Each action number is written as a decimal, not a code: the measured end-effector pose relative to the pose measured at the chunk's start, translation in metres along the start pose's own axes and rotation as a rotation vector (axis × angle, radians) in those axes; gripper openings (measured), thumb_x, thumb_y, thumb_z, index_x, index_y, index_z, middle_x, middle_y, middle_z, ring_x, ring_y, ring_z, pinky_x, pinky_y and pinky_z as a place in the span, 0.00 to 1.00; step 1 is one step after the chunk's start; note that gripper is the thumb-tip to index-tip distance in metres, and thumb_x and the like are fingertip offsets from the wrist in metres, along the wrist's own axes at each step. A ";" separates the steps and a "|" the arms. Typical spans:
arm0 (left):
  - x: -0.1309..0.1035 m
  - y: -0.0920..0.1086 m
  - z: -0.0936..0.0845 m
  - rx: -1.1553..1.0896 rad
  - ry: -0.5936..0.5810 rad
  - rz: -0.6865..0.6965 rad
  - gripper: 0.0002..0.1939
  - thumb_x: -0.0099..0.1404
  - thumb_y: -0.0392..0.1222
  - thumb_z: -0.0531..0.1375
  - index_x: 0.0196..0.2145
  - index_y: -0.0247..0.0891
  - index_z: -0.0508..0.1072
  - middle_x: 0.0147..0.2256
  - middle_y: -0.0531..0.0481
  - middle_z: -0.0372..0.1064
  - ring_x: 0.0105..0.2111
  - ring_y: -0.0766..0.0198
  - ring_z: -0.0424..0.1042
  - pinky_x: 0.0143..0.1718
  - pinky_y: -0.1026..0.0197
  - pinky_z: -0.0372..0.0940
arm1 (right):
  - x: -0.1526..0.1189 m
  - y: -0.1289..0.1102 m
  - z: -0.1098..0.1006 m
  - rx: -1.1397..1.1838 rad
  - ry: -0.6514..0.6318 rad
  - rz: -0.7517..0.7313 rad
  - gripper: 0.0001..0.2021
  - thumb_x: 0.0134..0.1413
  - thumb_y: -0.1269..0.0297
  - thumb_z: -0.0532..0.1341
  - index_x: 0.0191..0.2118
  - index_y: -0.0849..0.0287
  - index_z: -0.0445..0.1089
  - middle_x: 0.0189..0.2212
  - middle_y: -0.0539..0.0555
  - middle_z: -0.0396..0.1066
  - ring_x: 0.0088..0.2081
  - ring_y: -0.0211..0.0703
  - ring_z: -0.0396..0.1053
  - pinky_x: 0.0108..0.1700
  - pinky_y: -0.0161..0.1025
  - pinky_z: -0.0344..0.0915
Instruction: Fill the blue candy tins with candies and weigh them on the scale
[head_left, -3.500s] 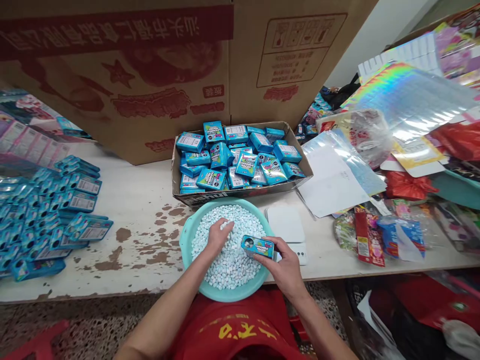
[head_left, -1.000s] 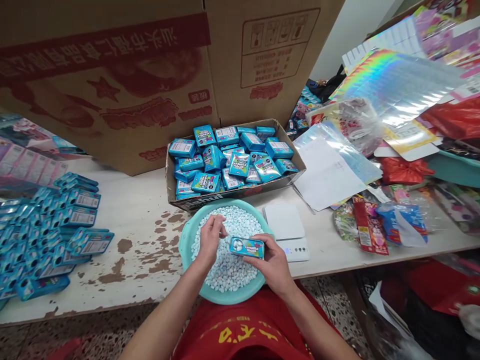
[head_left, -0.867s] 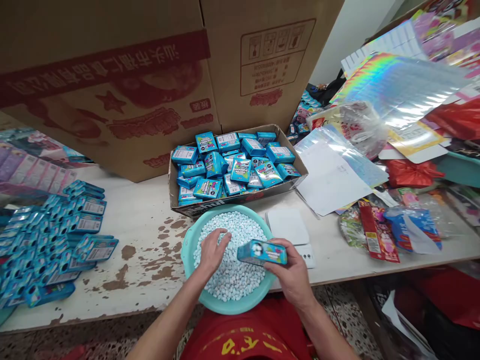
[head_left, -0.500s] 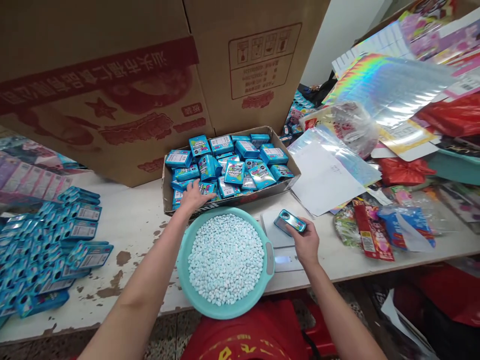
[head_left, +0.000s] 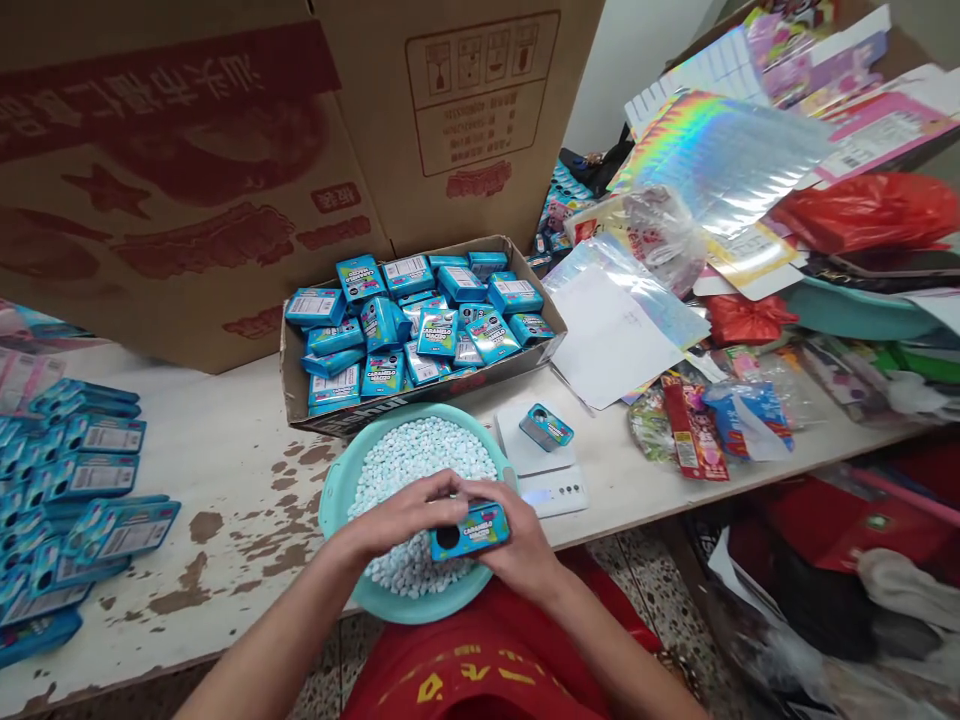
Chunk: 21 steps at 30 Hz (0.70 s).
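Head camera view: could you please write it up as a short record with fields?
right hand: grips a blue box, round hole showing
left hand: at the upper left of that box; grip unclear
bowl: turquoise, below the hands, holding pale pellets
scale: right of the bowl, second box on it
cardboard tray: behind the bowl, filled with jumbled packets
table: similar packets in rows at the left

Table [head_left: 202, 395] under carton [head_left: 525, 362], scale [head_left: 517, 450], perhaps basin [head_left: 336, 505]
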<state>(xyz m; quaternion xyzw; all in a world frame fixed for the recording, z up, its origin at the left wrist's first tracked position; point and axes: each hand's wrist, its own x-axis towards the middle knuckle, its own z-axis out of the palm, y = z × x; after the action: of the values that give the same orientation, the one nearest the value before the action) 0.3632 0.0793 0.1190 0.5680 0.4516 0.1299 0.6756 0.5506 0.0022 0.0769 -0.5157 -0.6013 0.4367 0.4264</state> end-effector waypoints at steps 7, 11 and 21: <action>0.043 -0.099 0.000 0.739 0.696 -0.099 0.22 0.60 0.51 0.55 0.49 0.37 0.68 0.56 0.37 0.59 0.57 0.45 0.55 0.57 0.46 0.51 | -0.027 0.006 0.007 0.334 0.068 0.470 0.22 0.35 0.61 0.71 0.39 0.55 0.66 0.31 0.48 0.72 0.32 0.43 0.71 0.36 0.39 0.69; 0.056 -0.108 0.017 0.806 0.630 -0.231 0.25 0.61 0.58 0.52 0.49 0.40 0.69 0.51 0.38 0.62 0.52 0.45 0.60 0.50 0.46 0.57 | -0.034 0.007 0.013 0.398 0.018 0.488 0.18 0.40 0.57 0.68 0.38 0.57 0.68 0.32 0.51 0.74 0.34 0.45 0.71 0.38 0.42 0.70; 0.050 -0.101 0.019 -0.049 0.750 -0.215 0.15 0.46 0.54 0.63 0.23 0.40 0.69 0.22 0.51 0.68 0.32 0.54 0.70 0.34 0.58 0.60 | -0.022 0.010 0.015 0.150 0.089 0.436 0.18 0.43 0.52 0.66 0.37 0.58 0.68 0.30 0.51 0.73 0.32 0.44 0.70 0.36 0.41 0.68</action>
<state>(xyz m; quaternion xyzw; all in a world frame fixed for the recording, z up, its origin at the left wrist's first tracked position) 0.3715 0.0690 0.0049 0.4143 0.7209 0.2677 0.4868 0.5409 -0.0199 0.0621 -0.6192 -0.4222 0.5385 0.3853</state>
